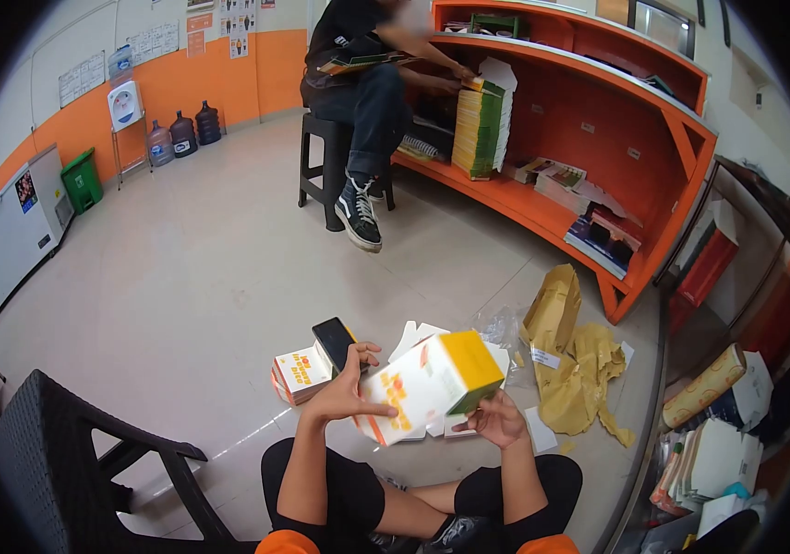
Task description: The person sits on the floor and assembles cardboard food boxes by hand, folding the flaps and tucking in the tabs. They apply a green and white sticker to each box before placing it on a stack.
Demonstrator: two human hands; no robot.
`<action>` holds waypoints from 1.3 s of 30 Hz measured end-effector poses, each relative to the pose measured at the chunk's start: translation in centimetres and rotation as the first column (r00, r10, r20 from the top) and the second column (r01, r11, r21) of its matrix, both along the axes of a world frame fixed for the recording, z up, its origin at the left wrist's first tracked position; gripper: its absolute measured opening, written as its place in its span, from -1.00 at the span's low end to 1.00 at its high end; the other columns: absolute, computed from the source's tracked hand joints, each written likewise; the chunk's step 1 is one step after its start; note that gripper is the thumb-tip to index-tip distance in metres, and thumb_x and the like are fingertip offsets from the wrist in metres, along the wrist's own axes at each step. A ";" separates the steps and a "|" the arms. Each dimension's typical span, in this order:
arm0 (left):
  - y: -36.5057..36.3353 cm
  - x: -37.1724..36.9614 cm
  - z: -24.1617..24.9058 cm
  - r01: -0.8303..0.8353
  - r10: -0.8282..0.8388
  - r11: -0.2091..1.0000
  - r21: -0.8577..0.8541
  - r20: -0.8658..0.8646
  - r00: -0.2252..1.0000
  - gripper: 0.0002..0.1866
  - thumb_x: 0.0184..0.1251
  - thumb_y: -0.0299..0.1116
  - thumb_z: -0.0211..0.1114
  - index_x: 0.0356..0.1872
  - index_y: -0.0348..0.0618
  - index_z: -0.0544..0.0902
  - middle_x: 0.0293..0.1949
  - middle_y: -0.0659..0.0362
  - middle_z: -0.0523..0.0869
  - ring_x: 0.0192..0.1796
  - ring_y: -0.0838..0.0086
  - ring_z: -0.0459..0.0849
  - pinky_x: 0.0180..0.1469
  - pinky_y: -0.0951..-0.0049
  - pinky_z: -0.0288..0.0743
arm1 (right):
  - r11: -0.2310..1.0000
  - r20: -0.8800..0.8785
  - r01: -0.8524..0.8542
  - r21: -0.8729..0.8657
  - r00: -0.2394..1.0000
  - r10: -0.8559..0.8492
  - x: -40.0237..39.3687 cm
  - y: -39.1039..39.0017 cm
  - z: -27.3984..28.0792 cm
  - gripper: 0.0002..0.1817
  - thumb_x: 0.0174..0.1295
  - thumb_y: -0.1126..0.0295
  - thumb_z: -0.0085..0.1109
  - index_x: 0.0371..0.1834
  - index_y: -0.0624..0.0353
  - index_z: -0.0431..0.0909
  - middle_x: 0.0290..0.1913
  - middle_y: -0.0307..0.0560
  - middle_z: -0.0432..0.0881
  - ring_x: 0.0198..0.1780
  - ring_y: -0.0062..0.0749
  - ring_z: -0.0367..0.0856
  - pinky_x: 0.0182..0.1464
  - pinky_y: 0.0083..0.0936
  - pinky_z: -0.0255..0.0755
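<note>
A white cardboard box (pixel 427 374) with a yellow end and orange lettering is held up, tilted, above my crossed legs. My left hand (pixel 344 392) is at its left end, thumb pressed on the printed face and fingers curved at the upper edge. At the lower right corner, beside the yellow end, my right hand (pixel 496 422) grips the box, with some fingers hidden behind it. Beyond my left hand, a stack of flat printed cartons (pixel 301 372) lies on the floor with a dark phone (pixel 333 343) propped against it. White flattened cardboard (pixel 415 338) lies partly hidden behind the box.
Torn brown paper (pixel 589 383) and clear plastic lie to the right. A black chair (pixel 62 462) stands at left. Ahead, another person sits on a black stool (pixel 325 152), touching stacked cartons (pixel 478 129) on an orange shelf (pixel 542 208). Books and rolls crowd the right side.
</note>
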State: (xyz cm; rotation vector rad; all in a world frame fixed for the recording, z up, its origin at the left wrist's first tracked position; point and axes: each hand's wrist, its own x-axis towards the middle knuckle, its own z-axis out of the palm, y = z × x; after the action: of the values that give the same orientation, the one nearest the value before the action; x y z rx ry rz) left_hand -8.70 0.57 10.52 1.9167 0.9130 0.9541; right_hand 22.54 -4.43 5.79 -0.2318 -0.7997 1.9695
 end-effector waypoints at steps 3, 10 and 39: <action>-0.3 1.1 0.0 0.075 0.011 0.941 -0.330 0.250 0.968 -0.28 -0.03 -0.15 0.56 0.13 -0.22 0.42 -0.19 0.08 0.68 -0.12 0.50 0.62 -0.11 0.52 0.48 | 0.998 0.286 0.017 0.057 0.958 -0.033 -0.9 -0.6 2.1 -0.45 0.25 0.52 0.05 0.33 0.23 0.21 0.04 0.17 0.58 -0.08 -0.05 0.69 0.14 0.17 0.43; -0.5 1.6 0.7 -0.093 0.038 0.974 -0.208 -0.256 0.966 -0.59 0.15 -0.08 0.41 -0.18 -0.25 0.69 -0.40 0.19 0.73 -0.36 0.59 0.66 -0.27 0.55 0.51 | 0.937 0.121 0.253 -0.239 0.966 -0.230 -1.0 0.3 2.4 -0.56 0.23 0.48 0.16 0.16 0.16 0.29 0.05 0.07 0.59 0.08 -0.21 0.60 0.03 -0.08 0.54; 5.7 -13.5 -7.2 -0.419 0.599 0.796 -0.438 0.464 0.652 -0.52 0.24 -0.58 0.23 0.22 -0.14 0.41 -0.04 0.09 0.65 -0.04 0.42 0.64 -0.02 0.44 0.58 | 0.766 0.615 0.400 0.504 0.456 -0.643 -20.6 14.9 -1.0 -0.62 0.43 0.20 -0.02 0.17 0.21 0.35 0.01 0.04 0.52 -0.06 -0.33 0.62 -0.12 -0.43 0.60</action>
State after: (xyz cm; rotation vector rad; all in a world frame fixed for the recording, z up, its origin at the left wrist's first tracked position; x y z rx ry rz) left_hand -22.25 6.29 3.36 0.9871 1.1573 1.5391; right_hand 1.93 10.51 4.75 -1.0746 -1.3476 1.0563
